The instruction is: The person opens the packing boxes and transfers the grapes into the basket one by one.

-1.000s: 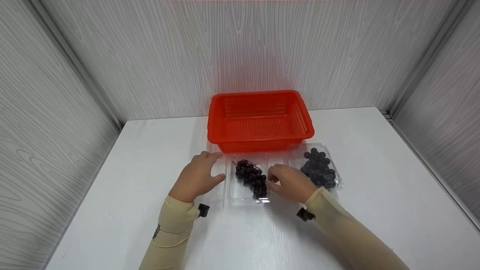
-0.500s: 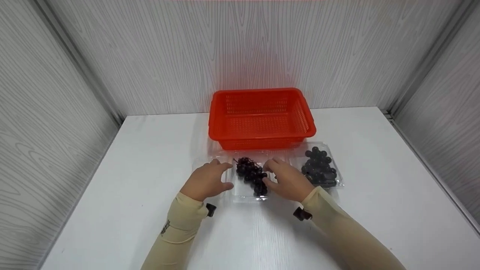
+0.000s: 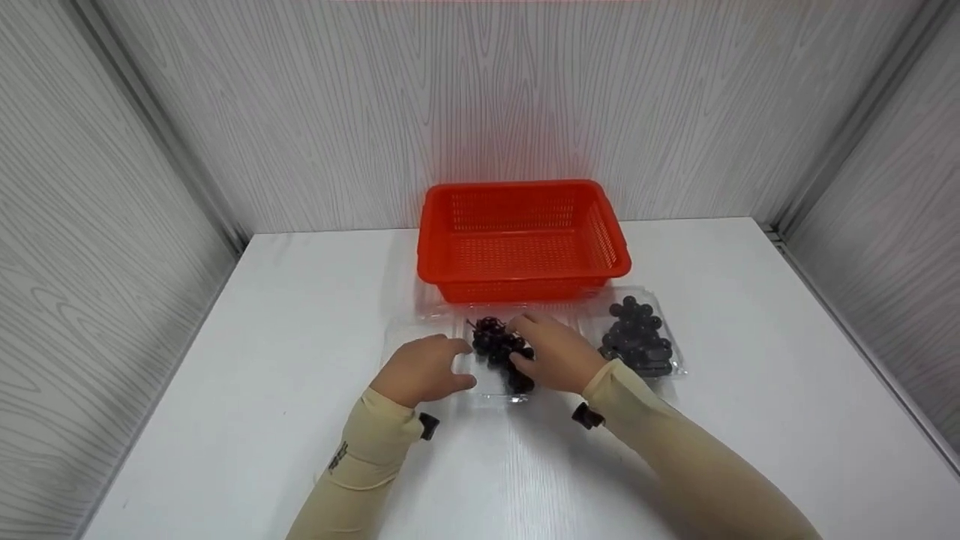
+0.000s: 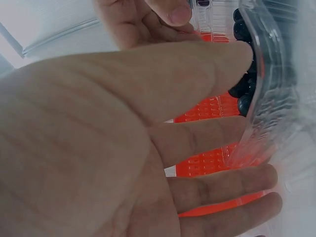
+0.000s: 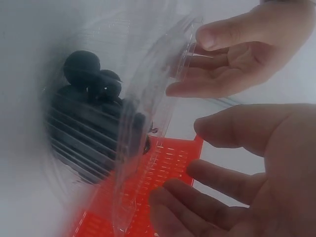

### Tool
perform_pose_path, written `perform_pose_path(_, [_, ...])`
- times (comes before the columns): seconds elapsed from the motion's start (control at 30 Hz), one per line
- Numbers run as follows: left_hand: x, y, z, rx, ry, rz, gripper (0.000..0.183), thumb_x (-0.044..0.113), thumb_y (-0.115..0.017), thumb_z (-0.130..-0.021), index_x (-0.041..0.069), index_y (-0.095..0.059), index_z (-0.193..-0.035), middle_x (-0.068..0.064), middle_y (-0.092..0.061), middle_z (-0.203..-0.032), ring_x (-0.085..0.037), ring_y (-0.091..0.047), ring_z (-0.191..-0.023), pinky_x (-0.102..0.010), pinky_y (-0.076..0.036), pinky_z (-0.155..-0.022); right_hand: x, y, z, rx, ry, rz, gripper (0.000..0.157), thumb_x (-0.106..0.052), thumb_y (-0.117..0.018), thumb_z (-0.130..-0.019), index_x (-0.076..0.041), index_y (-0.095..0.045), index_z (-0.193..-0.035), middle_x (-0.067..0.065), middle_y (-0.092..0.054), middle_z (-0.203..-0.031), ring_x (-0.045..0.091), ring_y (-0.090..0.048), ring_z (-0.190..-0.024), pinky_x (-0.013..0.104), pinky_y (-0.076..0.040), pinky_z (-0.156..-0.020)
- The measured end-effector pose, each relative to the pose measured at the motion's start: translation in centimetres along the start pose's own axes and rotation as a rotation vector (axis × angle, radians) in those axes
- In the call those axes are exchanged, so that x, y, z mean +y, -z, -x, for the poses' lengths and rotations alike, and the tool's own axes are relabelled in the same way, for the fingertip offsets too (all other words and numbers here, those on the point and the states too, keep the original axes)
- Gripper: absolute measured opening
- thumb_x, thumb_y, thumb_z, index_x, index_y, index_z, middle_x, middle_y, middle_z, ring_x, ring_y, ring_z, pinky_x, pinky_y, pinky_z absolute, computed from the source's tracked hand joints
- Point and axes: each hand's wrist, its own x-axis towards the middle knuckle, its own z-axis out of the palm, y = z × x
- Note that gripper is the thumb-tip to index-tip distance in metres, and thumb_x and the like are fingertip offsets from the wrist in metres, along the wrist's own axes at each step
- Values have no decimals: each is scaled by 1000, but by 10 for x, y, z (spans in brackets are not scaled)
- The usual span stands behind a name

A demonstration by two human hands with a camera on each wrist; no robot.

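Note:
A bunch of dark grapes [image 3: 495, 346] with a twiggy stem lies in an open clear plastic box [image 3: 480, 386] in the middle of the table. My left hand [image 3: 421, 370] is at the box's left side, thumb and fingers spread apart, with nothing between them. From the right, my right hand [image 3: 559, 354] reaches over the grapes, its fingertips overlapping them in the head view. In the right wrist view the right hand's fingers are loosely bent beside the clear wall, holding nothing. Part of the bunch is hidden under that hand.
A red plastic basket [image 3: 525, 289] stands behind the box against the back wall. To the right, a second clear box [image 3: 679, 364] contains more dark grapes [image 3: 635, 330]. Walls with a wood-grain pattern enclose the white table [image 3: 300, 300] at the back and sides.
My right hand has moved left, from the box's right edge to over the grapes. The left hand has shifted slightly right and nearer to me. The grapes and basket stay put.

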Motion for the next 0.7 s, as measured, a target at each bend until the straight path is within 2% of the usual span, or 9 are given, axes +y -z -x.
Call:
perform_pose_path(0.17, [0,2,1,-5,-2,1,41,24,-76,-92,7,-70,-129,-15,-72,-122,-33,-67,-115,-50,-52,-101,-4,1,-9,-17,9,32,32,-15,-73,-96,-6,-66,-125,10,-65,-120,27,-66,-101,44,-57,-93])
perform_pose_path(0.33, [0,4,0,-16,2,-4,39,21,-75,-93,7,-69,-130,-14,-71,-124,-33,-66,-117,-50,-51,-103,-8,2,-16,-65,-10,76,30,-15,-73,-95,-6,-68,-124,10,-66,-117,27,-66,-100,45,-58,-93])
perform_pose_path(0.57, [0,4,-1,-26,13,-17,40,24,-74,-94,8,-69,-131,-13,-72,-123,-31,-67,-116,-49,-52,-102,-7,1,-29,-127,-62,83,44,-17,-71,-96,-10,-61,-138,11,-61,-131,28,-65,-109,48,-55,-100])
perform_pose_path(0.7, [1,3,1,-37,10,-21,38,20,-72,-95,7,-69,-131,-13,-72,-125,-32,-66,-118,-50,-51,-103,-8,-4,-35,-166,-88,112,50,-19,-72,-96,-10,-56,-142,13,-60,-133,29,-65,-111,48,-54,-102])
